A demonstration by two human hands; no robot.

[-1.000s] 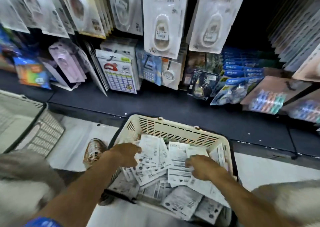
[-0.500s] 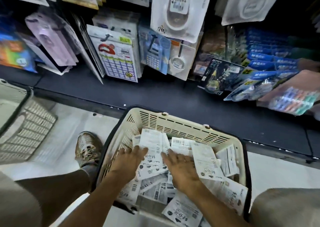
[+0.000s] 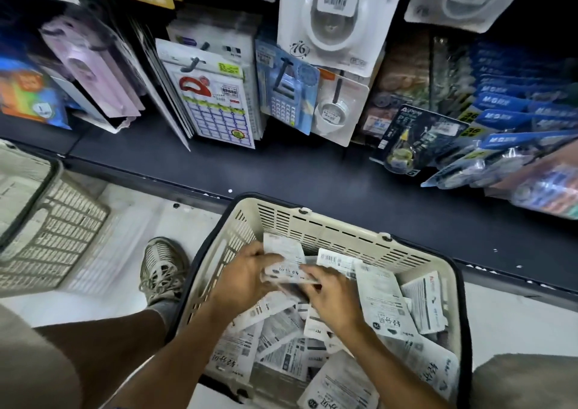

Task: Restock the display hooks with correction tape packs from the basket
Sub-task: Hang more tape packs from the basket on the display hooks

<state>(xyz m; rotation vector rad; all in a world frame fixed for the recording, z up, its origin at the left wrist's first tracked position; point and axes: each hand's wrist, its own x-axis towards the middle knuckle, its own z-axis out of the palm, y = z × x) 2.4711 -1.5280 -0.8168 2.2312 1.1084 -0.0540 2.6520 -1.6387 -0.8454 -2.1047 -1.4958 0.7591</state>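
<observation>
Both hands in basket (image 3: pixel 328 227): left hand (image 3: pixel 242 279) and right hand (image 3: pixel 331 296) each curl fingers round a small stack of correction tape packs (image 3: pixel 289 274), held between them. Stack's long axis runs left-right. Display hooks (image 3: pixel 194 63) lie up and ahead; left hand slightly nearer.

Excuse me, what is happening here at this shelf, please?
A person is restocking a stationery display. Both hands are inside the cream basket on the floor, which is full of white correction tape packs. The left hand and right hand hold a small stack of packs between them, just above the pile. None of it has gone up to the display hooks yet.
</observation>
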